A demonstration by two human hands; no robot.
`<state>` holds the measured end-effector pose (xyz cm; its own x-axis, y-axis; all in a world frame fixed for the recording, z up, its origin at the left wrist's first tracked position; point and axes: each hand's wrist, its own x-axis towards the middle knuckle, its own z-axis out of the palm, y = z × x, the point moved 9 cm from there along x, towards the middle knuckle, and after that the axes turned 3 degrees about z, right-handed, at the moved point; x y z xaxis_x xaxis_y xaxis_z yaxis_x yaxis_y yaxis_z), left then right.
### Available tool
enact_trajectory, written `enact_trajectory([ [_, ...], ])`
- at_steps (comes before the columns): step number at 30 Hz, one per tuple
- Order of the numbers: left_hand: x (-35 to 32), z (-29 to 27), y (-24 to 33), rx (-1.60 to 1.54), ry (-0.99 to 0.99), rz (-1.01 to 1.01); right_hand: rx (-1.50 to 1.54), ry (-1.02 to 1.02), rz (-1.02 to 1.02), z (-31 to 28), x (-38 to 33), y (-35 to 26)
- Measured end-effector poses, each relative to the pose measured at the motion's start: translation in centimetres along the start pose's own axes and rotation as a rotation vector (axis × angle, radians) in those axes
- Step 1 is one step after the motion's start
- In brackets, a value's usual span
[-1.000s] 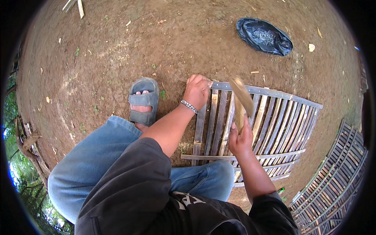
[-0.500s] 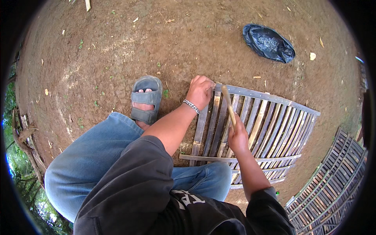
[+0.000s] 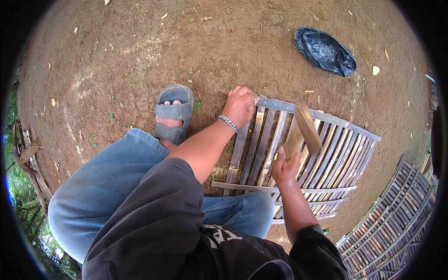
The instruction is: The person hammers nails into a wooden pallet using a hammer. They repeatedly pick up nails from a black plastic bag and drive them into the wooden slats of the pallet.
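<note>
A slatted wooden panel (image 3: 261, 140) lies on the dirt in front of me and to the right, with a dark strip (image 3: 279, 105) dotted with small nail heads along its far edge. My left hand (image 3: 241, 105), a chain bracelet at its wrist, is closed around the left end of that strip; its fingertips are partly hidden. Over the slats, my right hand (image 3: 286, 169) grips a wooden hammer-like tool (image 3: 306, 129). Motion blurs this tool, so the exact form of its head is unclear.
An opened black plastic bag (image 3: 345, 63) holding many thin metal nails sits at the far right. Another slatted panel (image 3: 396, 219) lies at the lower right. My sandalled foot (image 3: 172, 119) rests left of my left hand. Wood chips are scattered over the ground.
The tool in my right hand has swung up and to the right, away from the strip's left end, and its wide part now shows. My left hand keeps its place on the corner.
</note>
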<state>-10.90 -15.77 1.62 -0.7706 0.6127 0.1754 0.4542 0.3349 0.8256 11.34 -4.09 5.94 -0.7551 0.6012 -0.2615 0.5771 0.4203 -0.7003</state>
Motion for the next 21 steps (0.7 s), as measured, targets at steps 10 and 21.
enact_trajectory([
  [10,-0.3,-0.4,0.2,0.006,0.027,0.034,0.169,-0.037,-0.134,-0.2,-0.4,-2.6],
  [21,-0.3,-0.1,0.3,0.031,0.013,0.029,-0.282,-0.204,0.066,1.8,1.1,-0.8],
])
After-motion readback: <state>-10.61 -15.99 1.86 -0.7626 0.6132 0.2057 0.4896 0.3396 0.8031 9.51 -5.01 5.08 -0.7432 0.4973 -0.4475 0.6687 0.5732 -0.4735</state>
